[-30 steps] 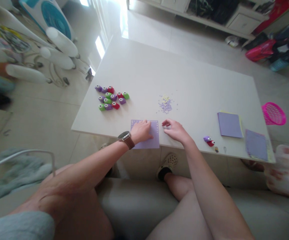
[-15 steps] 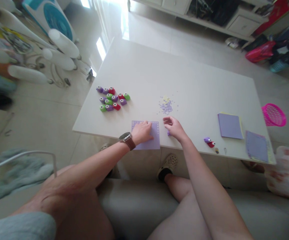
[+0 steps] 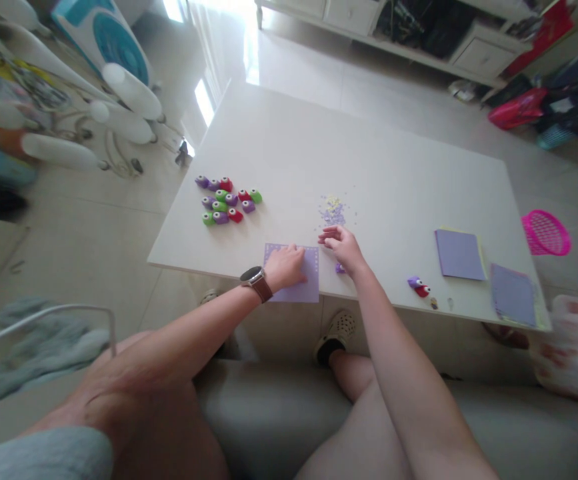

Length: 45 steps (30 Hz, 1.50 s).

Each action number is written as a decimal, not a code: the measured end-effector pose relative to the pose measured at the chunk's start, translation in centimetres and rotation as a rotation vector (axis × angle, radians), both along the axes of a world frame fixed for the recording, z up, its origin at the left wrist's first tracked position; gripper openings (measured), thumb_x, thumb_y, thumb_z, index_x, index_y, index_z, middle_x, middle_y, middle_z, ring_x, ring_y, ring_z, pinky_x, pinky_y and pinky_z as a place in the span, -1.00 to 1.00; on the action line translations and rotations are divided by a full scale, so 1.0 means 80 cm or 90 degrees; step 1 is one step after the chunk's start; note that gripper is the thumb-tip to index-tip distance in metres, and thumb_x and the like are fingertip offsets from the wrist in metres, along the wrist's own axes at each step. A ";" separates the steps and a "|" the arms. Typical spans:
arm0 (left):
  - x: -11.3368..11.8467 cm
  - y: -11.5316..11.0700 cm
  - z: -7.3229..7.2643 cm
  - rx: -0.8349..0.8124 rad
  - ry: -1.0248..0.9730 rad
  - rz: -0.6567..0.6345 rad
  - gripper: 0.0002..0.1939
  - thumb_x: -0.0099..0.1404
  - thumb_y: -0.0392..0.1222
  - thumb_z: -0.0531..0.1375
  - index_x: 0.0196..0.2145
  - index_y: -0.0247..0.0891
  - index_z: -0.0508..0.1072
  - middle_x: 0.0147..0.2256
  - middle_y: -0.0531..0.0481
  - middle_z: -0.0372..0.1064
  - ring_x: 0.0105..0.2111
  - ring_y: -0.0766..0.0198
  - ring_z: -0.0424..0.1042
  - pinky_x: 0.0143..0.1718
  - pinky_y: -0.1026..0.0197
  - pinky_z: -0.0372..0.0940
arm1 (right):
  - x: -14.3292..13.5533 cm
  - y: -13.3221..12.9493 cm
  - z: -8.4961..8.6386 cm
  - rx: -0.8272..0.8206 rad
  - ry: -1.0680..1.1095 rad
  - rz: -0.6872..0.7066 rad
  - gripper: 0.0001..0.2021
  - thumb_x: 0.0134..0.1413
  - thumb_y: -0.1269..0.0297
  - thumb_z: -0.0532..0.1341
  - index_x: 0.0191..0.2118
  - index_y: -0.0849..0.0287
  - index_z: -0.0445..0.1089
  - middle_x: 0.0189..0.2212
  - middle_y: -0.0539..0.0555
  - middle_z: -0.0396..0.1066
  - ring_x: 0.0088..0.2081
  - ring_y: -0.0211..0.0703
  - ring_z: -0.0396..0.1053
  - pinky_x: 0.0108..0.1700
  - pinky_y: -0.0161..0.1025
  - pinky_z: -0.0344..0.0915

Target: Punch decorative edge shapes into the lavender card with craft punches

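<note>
White worktop [image 3: 393, 167] stands on pale floor tiles [image 3: 319, 63]. Purple sheet [image 3: 309, 291] lies at the near edge, partly overhanging it, small holes along its far side. Left hand [image 3: 287, 265] rests palm down on the sheet, thumb spread from the fingers. Right hand [image 3: 343, 247] is just beyond the sheet's right edge, fingers parted and loosely curved. Purple punch [image 3: 339, 268] sits beside that hand; contact cannot be determined. Confetti [image 3: 333, 215] lies just beyond. Further punches [image 3: 219, 207] are grouped at left.
</note>
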<state>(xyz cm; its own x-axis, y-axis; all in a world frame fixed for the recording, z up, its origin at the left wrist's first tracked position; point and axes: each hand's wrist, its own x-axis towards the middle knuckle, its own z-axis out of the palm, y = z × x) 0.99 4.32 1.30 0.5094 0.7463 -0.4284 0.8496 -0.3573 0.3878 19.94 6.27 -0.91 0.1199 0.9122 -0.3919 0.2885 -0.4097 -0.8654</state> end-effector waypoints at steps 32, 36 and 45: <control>0.011 0.009 -0.012 0.032 -0.464 0.036 -0.65 0.35 -0.32 0.27 0.06 -0.19 0.36 0.00 -0.13 0.43 -0.03 0.10 0.48 0.02 0.06 0.41 | -0.011 -0.029 0.066 0.013 -0.212 0.165 -0.83 0.08 0.35 0.37 -0.25 0.11 0.38 -0.34 0.02 0.55 -0.33 -0.14 0.52 -0.28 -0.26 0.39; 0.003 0.019 -0.002 0.065 -0.431 0.076 -0.78 0.38 -0.33 0.24 -0.03 -0.18 0.47 -0.10 -0.07 0.44 -0.19 0.19 0.48 -0.13 0.14 0.39 | -0.025 -0.032 0.061 0.067 -0.101 0.112 -0.77 0.05 0.33 0.38 -0.17 0.10 0.39 -0.26 0.04 0.55 -0.29 -0.14 0.55 -0.22 -0.22 0.47; -0.085 0.064 0.009 0.195 -0.070 0.164 -0.82 0.28 -0.41 0.21 -0.19 -0.23 0.52 -0.21 -0.16 0.52 -0.12 0.01 0.45 -0.10 0.06 0.33 | -0.018 -0.045 0.055 0.135 -0.286 0.180 -0.83 0.11 0.39 0.29 -0.14 0.14 0.44 -0.08 0.16 0.52 -0.19 -0.07 0.52 -0.10 -0.11 0.46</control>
<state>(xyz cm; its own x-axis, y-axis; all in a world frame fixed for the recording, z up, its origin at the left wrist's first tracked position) -5.78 9.40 2.06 0.3199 0.9397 -0.1209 0.8860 -0.2515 0.3896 18.48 2.68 3.51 -0.0276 0.9861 -0.1639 0.7206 -0.0940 -0.6870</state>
